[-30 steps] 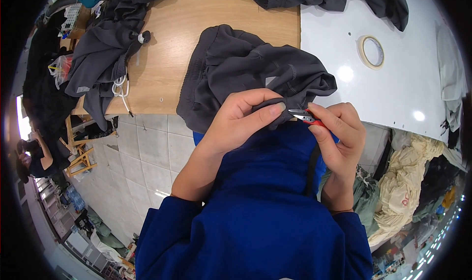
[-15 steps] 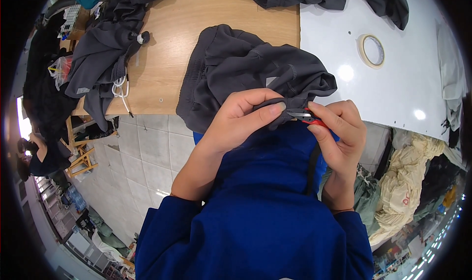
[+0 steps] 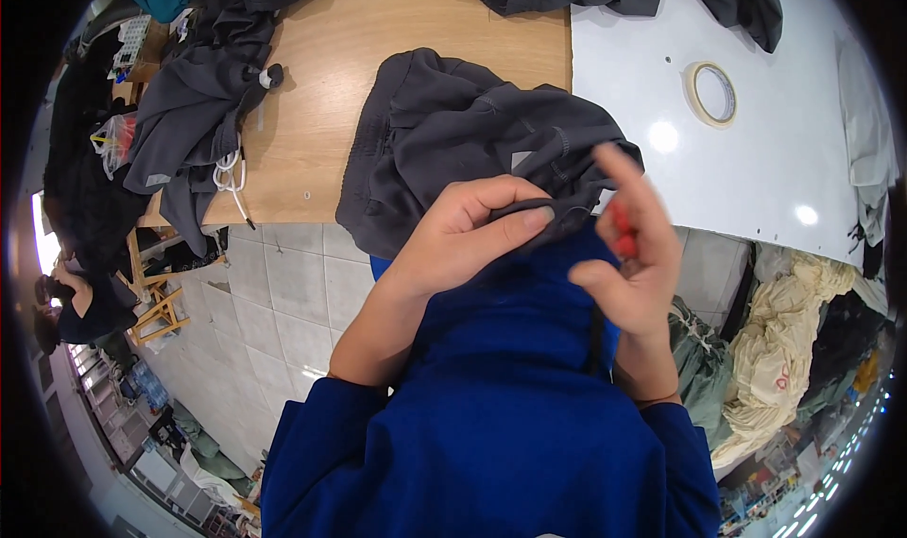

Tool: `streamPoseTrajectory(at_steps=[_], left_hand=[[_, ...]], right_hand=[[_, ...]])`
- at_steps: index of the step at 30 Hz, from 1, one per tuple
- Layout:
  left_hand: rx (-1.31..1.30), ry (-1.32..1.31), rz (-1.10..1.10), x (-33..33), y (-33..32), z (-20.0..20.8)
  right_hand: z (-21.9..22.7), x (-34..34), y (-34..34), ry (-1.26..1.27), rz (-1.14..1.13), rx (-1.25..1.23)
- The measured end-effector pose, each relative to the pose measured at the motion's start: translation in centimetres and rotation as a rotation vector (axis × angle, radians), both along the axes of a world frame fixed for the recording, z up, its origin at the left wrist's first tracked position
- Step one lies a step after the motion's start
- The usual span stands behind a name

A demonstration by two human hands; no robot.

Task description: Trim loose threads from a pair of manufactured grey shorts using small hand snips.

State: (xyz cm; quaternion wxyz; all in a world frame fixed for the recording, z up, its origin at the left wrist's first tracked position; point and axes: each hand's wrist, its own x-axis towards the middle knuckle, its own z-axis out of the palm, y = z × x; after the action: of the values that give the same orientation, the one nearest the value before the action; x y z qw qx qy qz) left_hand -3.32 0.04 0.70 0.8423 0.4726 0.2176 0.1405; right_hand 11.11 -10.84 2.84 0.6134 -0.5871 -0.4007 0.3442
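Note:
A dark grey garment with a gathered elastic waist lies bunched on the table edge in front of me. My left hand pinches a fold of its hem between thumb and fingers. To the right of that fold, my right hand is apart from the cloth, thumb and index finger spread. Tucked in its palm are red-handled thread snips, held by the curled fingers and blurred by motion. The blades cannot be made out.
The wooden table meets a white tabletop bearing a tape roll. More grey garments hang over the left edge, with a white cord. Cream cloth is heaped at the right. A person is at the far left.
My right hand has drawn the snips away from the hem, and its thumb and index finger have spread apart. The left hand keeps its pinch on the cloth.

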Motion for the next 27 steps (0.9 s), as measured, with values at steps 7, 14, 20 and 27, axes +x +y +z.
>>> streamPoseTrajectory(at_steps=[7, 14, 20, 27], left_hand=[[-0.023, 0.052, 0.023, -0.2, 0.2, 0.3], [-0.032, -0.026, 0.197, -0.1, 0.5, -0.8], [-0.201, -0.061, 0.343, 0.5, 0.1, -0.7], [-0.048, -0.044, 0.335, 0.8, -0.2, 0.9]], right_hand=[[-2.8, 0.7, 1.0, 0.067, -0.402, 0.121], [-2.9, 2.3, -0.6, 0.322, -0.370, 0.092], [-2.2, 0.7, -1.6, -0.262, -0.129, -0.016], [-2.1, 0.1, -0.8, -0.484, -0.160, -0.015]])
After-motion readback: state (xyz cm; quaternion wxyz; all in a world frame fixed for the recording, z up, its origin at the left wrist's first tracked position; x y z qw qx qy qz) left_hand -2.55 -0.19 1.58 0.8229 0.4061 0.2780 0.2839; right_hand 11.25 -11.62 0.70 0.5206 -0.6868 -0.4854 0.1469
